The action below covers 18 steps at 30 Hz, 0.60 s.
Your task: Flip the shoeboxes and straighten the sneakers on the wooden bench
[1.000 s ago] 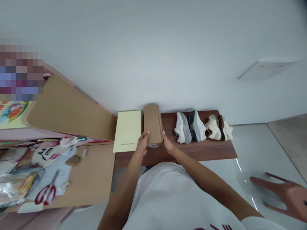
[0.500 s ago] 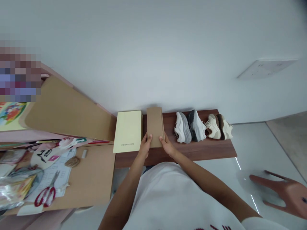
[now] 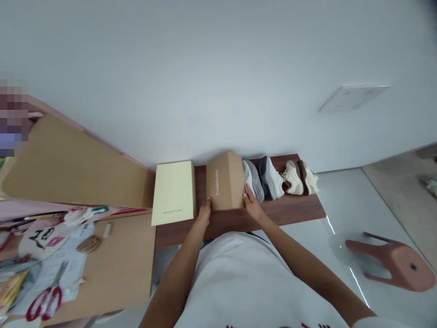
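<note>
A brown cardboard shoebox (image 3: 223, 182) with "balabala" printed on it is held between my two hands above the dark wooden bench. My left hand (image 3: 205, 213) grips its near left corner, and my right hand (image 3: 251, 202) its near right side. The box is tilted, so its printed face and one side both show. To its left lies a pale yellow box (image 3: 175, 191) lettered "MEIZHIYUAN". Just right of it are the white and grey sneakers (image 3: 271, 178), one partly hidden by the box and my right hand. Cream and brown shoes (image 3: 292, 177) stand farther right.
The wooden bench (image 3: 283, 209) runs along the white wall. At left a desk (image 3: 126, 255) carries red-handled scissors (image 3: 46, 300), papers and plastic packets. A pinkish-brown stool (image 3: 396, 264) is on the floor at right. A socket plate (image 3: 355, 98) is on the wall.
The shoebox has turned in my hands: its narrow side faced up before, and now the wide printed face shows. My hands have moved farther apart. The view has shifted slightly right.
</note>
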Available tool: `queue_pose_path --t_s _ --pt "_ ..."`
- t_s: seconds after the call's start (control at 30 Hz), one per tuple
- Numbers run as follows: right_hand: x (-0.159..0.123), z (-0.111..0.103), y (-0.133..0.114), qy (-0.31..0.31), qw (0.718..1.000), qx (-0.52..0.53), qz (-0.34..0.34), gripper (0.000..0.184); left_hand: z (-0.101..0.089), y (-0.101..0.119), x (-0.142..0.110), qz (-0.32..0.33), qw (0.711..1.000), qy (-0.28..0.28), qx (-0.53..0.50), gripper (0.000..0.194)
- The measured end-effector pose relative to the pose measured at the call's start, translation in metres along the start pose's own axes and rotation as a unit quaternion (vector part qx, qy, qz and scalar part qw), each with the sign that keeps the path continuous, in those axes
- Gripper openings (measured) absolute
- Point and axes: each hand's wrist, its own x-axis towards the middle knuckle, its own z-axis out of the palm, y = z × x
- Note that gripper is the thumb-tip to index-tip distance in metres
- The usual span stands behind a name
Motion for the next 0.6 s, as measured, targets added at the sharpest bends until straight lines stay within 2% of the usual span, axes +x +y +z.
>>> queue_pose_path --t_s 0.1,0.17,0.37,0.47,0.6 --pt "0.003 -0.007 0.006 0.020 1.000 -0.014 -0.017 0.078 0.004 0.005 0.001 -0.080 0.997 0.011 -0.011 0.052" --pt "0.006 -0.007 0.008 0.029 0.999 -0.024 -0.026 0.076 0.005 0.010 -0.002 -0.073 0.997 0.000 -0.032 0.051" --pt "0.015 -0.004 0.002 0.033 0.998 -0.050 -0.027 0.074 0.003 0.016 -0.017 -0.010 0.998 0.032 -0.050 0.041" --pt "0.015 -0.002 -0.002 0.028 0.999 -0.044 0.005 0.078 0.001 0.020 -0.024 0.055 0.996 0.069 -0.031 0.040" --pt "0.012 0.004 -0.006 -0.042 0.998 0.018 0.047 0.087 -0.004 0.023 -0.033 0.140 0.981 0.135 0.022 0.039"
